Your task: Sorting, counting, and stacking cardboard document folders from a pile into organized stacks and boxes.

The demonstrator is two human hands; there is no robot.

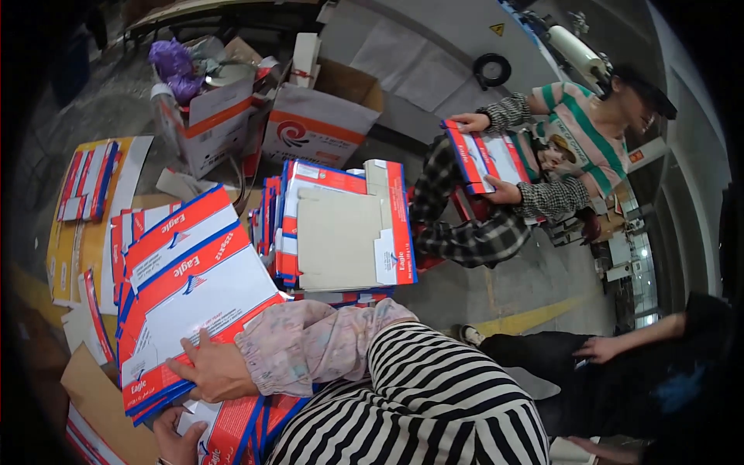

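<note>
My right hand (217, 370), in a pink floral sleeve, rests with spread fingers on the white face of a red, white and blue flat carton (194, 298). This carton lies over other flat cartons at the left. Below it, close to the lower edge, is my left hand (177, 435). Its fingers and thumb are bent around the edge of another flat carton (232, 426), which leans by my striped trousers (403, 395). Part of the left hand's grip is hidden by the upper carton.
Beyond my arm stands a carton stack (341, 232) with a grey sheet on top. Farther back are an open cardboard box (318, 116) and a box with a purple bag (174, 70). A seated co-worker (573, 147) holds a carton (484, 155); another person (643, 372) is at lower right.
</note>
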